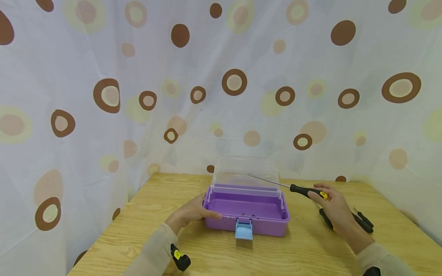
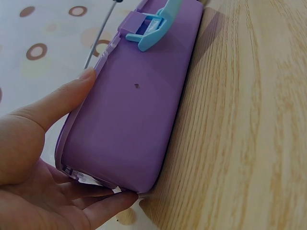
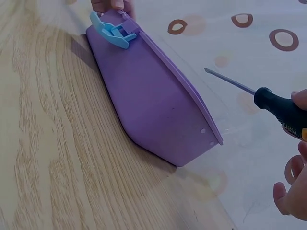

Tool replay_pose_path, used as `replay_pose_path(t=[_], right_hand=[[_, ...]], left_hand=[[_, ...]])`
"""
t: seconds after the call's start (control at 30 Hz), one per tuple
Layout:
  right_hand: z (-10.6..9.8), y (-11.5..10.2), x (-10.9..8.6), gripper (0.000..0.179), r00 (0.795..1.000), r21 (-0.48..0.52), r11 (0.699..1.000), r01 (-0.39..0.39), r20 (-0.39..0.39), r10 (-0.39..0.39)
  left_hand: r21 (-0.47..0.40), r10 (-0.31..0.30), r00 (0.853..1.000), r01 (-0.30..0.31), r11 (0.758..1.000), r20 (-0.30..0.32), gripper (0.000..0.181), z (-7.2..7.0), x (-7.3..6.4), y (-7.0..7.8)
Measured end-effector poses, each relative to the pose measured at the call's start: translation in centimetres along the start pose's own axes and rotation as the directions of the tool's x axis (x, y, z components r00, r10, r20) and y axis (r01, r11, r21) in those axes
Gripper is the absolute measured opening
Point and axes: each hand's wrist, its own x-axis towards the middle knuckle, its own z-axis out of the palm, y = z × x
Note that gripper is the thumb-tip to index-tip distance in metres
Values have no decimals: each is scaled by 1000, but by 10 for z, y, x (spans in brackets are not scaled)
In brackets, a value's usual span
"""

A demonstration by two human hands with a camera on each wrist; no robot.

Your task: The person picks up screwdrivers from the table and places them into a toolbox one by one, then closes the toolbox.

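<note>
A purple toolbox (image 1: 262, 227) stands on the table with its clear lid (image 1: 246, 168) raised at the back. Its light blue latch (image 1: 244, 231) hangs down at the front. My left hand (image 1: 190, 211) holds the box's left end; in the left wrist view, the thumb (image 2: 72, 98) lies along the rim and the other fingers reach around the end wall. Pinched by its black and yellow handle, a screwdriver (image 1: 307, 191) is in my right hand (image 1: 335, 209). The shaft points left, above the box's right end and in front of the lid. Only small dark specks show inside the box.
Partly behind my right forearm lie a black-handled tool (image 1: 325, 219) and black-handled pliers (image 1: 364, 222). The wood-grain table (image 1: 145, 207) ends at a curtain (image 1: 193, 57) with brown and beige circles, behind and on the left.
</note>
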Motion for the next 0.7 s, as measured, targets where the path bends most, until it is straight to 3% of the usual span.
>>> replay_pose_path(t=[0.2,0.47,0.7], right_hand=[[8,0,4,70,999,0,1000,-8,51,8],[17,-4,6,61,993,32,998,54,99,-57],[29,-6,9,57,991,40,997,65,113,-69]], left_hand=[[5,-7,1000,7,1000,-6,99,0,-2,3],[-2,1,1000,-1,1000,-8,97,-1,-3,6],[4,3,1000,-3,1000,3,99,0,-3,3]])
